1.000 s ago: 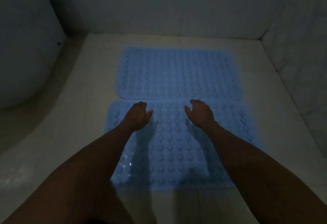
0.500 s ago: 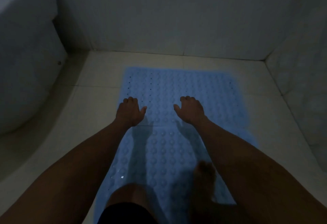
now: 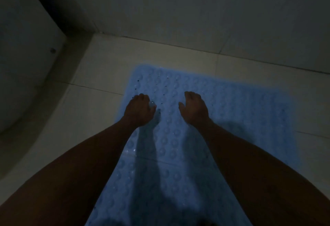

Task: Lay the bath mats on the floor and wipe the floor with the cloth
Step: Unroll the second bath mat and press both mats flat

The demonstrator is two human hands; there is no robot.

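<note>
floor (image 3: 100, 75) pale tile, dim | blue bath mats (image 3: 232, 109) flat | left hand (image 3: 138, 111), right hand (image 3: 194, 109) grip apart, pressing mats

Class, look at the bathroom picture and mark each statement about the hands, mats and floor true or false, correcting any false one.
1. Both hands rest on blue mats. True.
2. The left hand holds a cloth. False: no cloth is in view.
3. The floor is pale tile. True.
4. The right hand is clenched in a fist. False: its fingers lie relaxed on the mat.
5. The mats are red. False: they are blue.
</note>
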